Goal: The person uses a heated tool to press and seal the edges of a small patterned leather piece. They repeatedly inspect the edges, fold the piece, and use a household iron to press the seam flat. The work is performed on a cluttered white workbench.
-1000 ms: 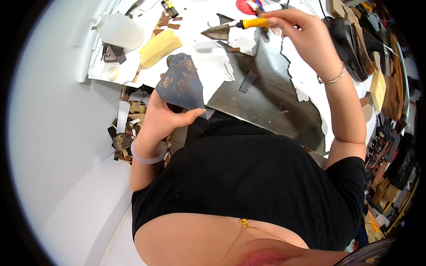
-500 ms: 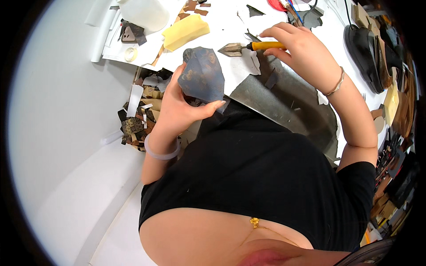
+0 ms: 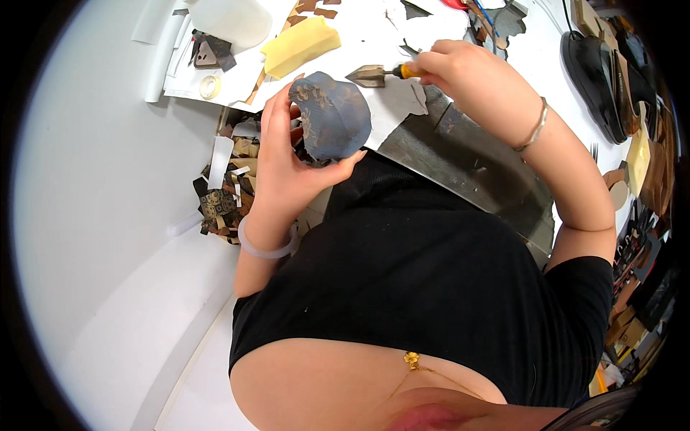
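Observation:
My left hand (image 3: 284,161) is curled around a rounded blue-grey piece (image 3: 338,118), its thumb below and fingers at the left side. That piece has a wrinkled, gathered edge with brownish marks facing left, and a smooth bulging side facing right. My right hand (image 3: 449,68) grips the yellow handle of a tool with a pointed, spade-shaped metal head (image 3: 370,75). The tip points left, a short way from the blue-grey piece and apart from it. Much of the handle is hidden in my fingers.
A dark grey slab (image 3: 467,154) lies at the table's near edge. Behind my left hand are a yellow block (image 3: 302,47), a tape roll (image 3: 210,87) and a whitish container (image 3: 233,18). Scraps fill a bin (image 3: 223,194) at left; a black shoe (image 3: 593,86) is at right.
My left hand has turned the blue-grey piece, so its gathered edge now shows. My right hand has closed further around the tool's handle, and the metal head has shifted slightly left.

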A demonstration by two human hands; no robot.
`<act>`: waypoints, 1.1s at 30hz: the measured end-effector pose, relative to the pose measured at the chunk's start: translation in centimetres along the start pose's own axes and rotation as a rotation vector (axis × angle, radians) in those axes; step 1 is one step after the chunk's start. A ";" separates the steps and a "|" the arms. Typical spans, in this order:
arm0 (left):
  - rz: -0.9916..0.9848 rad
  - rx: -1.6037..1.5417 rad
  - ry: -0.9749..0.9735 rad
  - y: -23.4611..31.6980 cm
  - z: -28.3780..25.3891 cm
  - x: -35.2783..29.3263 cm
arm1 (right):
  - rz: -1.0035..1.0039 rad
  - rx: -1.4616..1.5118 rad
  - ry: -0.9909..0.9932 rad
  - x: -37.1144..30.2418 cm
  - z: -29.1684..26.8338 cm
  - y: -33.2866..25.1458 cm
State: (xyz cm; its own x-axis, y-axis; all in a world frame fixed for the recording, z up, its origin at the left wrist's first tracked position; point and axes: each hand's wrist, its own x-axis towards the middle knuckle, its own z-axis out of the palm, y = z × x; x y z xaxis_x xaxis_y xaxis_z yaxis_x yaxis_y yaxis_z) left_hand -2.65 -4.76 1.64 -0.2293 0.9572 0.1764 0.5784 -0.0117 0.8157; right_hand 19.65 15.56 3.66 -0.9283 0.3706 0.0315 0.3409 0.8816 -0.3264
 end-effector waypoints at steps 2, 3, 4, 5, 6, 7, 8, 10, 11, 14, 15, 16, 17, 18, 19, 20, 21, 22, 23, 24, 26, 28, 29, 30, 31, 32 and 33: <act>-0.002 0.027 0.037 -0.1 -0.3 -0.3 | 0.024 -0.012 -0.035 -1.1 -0.4 0.0; -0.055 0.013 0.037 -0.2 -0.5 -0.4 | 0.037 -0.008 -0.036 -1.3 -0.5 -0.1; -0.107 -0.001 0.037 -0.2 -0.7 -0.4 | 0.050 -0.004 -0.036 -1.5 -0.6 -0.2; -0.081 0.102 0.061 -0.1 -0.9 -0.5 | 0.063 0.000 -0.036 -1.6 -0.6 -0.2; -0.046 0.204 0.077 0.1 -0.9 -0.4 | 0.037 0.006 0.036 -1.5 -0.3 0.0; -0.010 0.304 0.094 0.3 -1.0 -0.2 | 0.011 0.010 0.108 -1.3 0.2 0.3; 0.033 0.346 0.094 0.3 -1.0 -0.1 | -0.014 0.013 0.181 -1.3 0.5 0.5; 0.101 0.429 0.104 0.0 -1.2 -0.3 | 0.018 0.049 0.244 -1.7 -0.2 1.0; 0.135 0.445 0.129 -0.2 -1.1 -0.2 | 0.035 0.067 0.276 -1.7 -0.8 1.2; 0.197 0.494 0.185 -0.8 -0.9 -0.3 | 0.207 0.350 0.213 -3.3 -4.4 -0.4; 0.203 0.510 0.185 -0.8 -0.8 -0.1 | 0.215 0.406 0.192 -3.9 -5.0 -0.6; 0.209 0.527 0.186 -0.8 -0.8 0.0 | 0.178 0.496 0.249 -4.4 -5.1 -0.8; 0.215 0.538 0.178 -0.7 -0.8 0.1 | 0.170 0.482 0.244 -4.8 -5.4 -1.4; 0.224 0.547 0.171 -0.6 -0.7 0.3 | 0.162 0.466 0.239 -4.9 -5.9 -2.1; 0.232 0.557 0.164 -0.5 -0.6 0.5 | 0.154 0.450 0.235 -4.9 -6.3 -2.5; 0.185 0.452 0.121 -0.2 -0.5 0.6 | 0.131 0.435 0.229 -4.9 -6.4 -2.7; 0.137 0.348 0.082 0.4 -0.6 0.8 | 0.049 0.371 0.244 -4.9 -6.8 -2.4; 0.088 0.244 0.044 0.7 -0.6 0.9 | -0.033 0.306 0.256 -4.6 -7.1 -1.8; 0.036 0.089 -0.034 0.6 -0.7 0.9 | -0.117 0.241 0.268 -4.4 -7.3 -1.3; -0.019 -0.062 -0.110 0.3 -1.0 0.8 | -0.104 0.273 0.272 -4.4 -7.4 -0.9; -0.113 -0.295 -0.226 0.7 -1.4 0.8 | -0.081 0.339 0.278 -4.5 -7.4 -0.2; -0.085 -0.287 -0.318 0.7 -1.8 1.3 | 0.000 0.386 0.286 -4.1 -8.4 -1.0; -0.071 -0.283 -0.364 0.7 -2.0 1.5 | 0.016 0.422 0.278 -4.0 -8.6 -1.0; -0.055 -0.312 -0.386 0.7 -2.1 1.5 | 0.022 0.461 0.268 -3.9 -8.7 -1.0; -0.038 -0.341 -0.408 0.8 -2.1 1.6 | 0.030 0.501 0.259 -3.7 -8.8 -0.9; -0.022 -0.371 -0.430 0.8 -2.2 1.7 | 0.025 0.495 0.234 -3.7 -8.8 -0.6; -0.027 -0.379 -0.453 0.8 -2.3 1.8 | 0.027 0.486 0.215 -3.7 -8.9 -0.5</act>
State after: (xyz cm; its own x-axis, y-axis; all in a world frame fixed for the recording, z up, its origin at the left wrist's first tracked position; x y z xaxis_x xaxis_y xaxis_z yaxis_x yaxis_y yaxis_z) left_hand -4.43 -3.71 3.87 0.1654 0.9857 -0.0323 0.2374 -0.0080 0.9714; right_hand 24.25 16.35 12.13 -0.8513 0.4876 0.1938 0.2085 0.6531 -0.7280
